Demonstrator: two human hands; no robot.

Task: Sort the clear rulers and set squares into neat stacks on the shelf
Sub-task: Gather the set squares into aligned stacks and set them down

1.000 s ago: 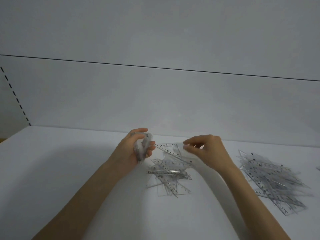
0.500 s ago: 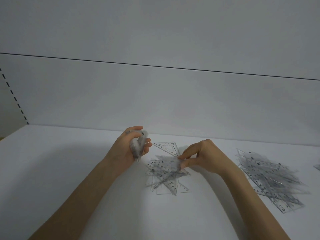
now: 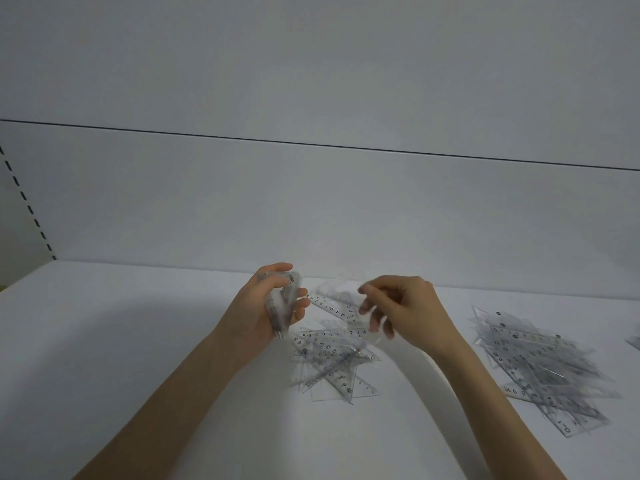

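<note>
My left hand (image 3: pixel 268 304) is shut on a thick stack of clear set squares (image 3: pixel 282 308), held upright on edge above the white shelf (image 3: pixel 121 341). My right hand (image 3: pixel 398 306) pinches one clear set square (image 3: pixel 337 296) by its right end and holds it lifted, pointing toward the left hand. Below and between both hands lies a loose heap of clear set squares and rulers (image 3: pixel 329 362), crossing each other at many angles.
A larger jumbled pile of clear rulers and set squares (image 3: pixel 540 368) lies on the shelf at the right. Another clear piece (image 3: pixel 633 341) shows at the far right edge. The shelf's white back wall (image 3: pixel 311 202) rises close behind the hands.
My right hand dipped to the middle heap, pinched a set square and has lifted it up toward the left hand. The left hand kept its stack almost still.
</note>
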